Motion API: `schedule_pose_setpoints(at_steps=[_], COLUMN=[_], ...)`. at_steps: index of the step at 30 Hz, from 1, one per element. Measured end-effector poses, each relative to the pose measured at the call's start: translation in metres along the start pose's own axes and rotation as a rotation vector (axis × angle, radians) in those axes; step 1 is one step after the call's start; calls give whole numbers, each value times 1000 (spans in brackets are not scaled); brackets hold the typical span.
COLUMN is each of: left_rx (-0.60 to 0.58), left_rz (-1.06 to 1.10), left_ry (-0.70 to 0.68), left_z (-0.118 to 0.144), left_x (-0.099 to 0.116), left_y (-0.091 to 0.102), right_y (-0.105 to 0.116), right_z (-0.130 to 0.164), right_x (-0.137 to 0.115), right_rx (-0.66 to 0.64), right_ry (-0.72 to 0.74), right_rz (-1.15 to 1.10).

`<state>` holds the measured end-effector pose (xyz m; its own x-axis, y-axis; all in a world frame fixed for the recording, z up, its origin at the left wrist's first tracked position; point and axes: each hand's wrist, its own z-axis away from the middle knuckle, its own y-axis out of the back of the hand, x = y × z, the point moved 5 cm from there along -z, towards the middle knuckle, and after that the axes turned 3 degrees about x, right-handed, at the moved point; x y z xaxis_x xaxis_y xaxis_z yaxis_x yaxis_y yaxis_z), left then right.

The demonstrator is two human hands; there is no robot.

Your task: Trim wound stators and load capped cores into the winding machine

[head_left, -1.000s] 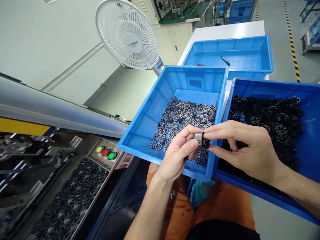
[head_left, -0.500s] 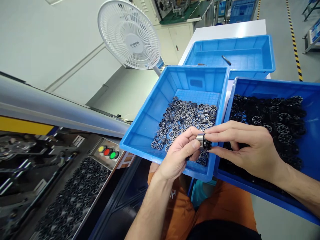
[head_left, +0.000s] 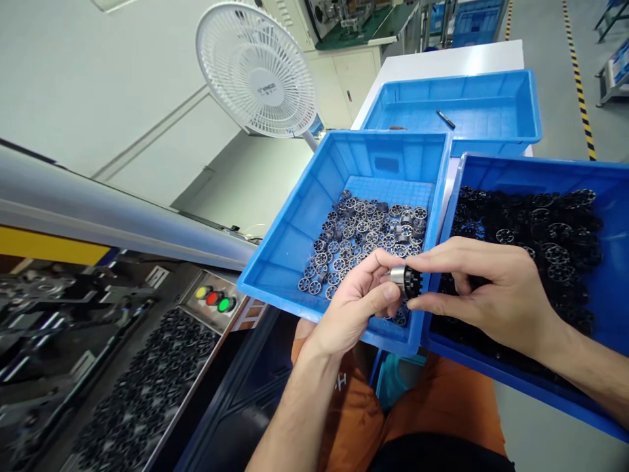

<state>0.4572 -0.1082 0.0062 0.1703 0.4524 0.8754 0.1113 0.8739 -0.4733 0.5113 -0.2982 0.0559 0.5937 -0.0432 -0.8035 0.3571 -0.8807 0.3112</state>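
Between my two hands sits a small part: a silver metal ring (head_left: 397,276) joined to a black toothed wheel (head_left: 413,282). My left hand (head_left: 356,307) pinches the metal ring end with thumb and fingers. My right hand (head_left: 484,292) pinches the black wheel end. Both hover over the near edge where two blue bins meet. The middle blue bin (head_left: 295,229) holds several silver spoked rings (head_left: 363,233). The right blue bin (head_left: 612,216) holds a heap of black wheels (head_left: 545,229).
A third blue bin (head_left: 491,111) at the back holds a small dark stick (head_left: 445,118) on a white table (head_left: 442,62). A white fan (head_left: 258,69) stands behind. At the left, a machine has coloured buttons (head_left: 213,298) and a trough of black wheels (head_left: 142,393). My orange-clad lap (head_left: 432,406) is below.
My hands shifted slightly right and kept the ring and wheel together between the fingertips, turning it a little. The view moved slightly.
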Motion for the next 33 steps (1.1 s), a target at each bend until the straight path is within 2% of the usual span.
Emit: schedule_pose_setpoints(at_steps=[3,10,15,17,21,23,27,30,33], left_rx=[16,30,9,13,42,67,147,252,336], left_rz=[7,4,-44,-79,-102,-91,-104,-116,-95], left_ry=[1,-31,-38,-31,-64,-123,-203,-201,-130], left_z=[1,1,1,1,0,0,0,-2,-5], left_x=[-1,-2,-1,-1,0,1,3,5,6], left_y=[2,5,4,3,2,3,6,8,10], right_y=[0,0,-1,-1,-1,1,1,-5,-10], right_z=[1,4,0,-3,-4,-3,1,4,4], right_x=[-6,1,-1,4,18,22,25,23,16], right_rx=[0,23,25,-24,-162,-117,84,61,-33], right_ry=[44,-147,-125,-217,-532,-701,-952,-967,-851], right_rz=[60,21,-33,-56,-242,-412,-720,-713,-601])
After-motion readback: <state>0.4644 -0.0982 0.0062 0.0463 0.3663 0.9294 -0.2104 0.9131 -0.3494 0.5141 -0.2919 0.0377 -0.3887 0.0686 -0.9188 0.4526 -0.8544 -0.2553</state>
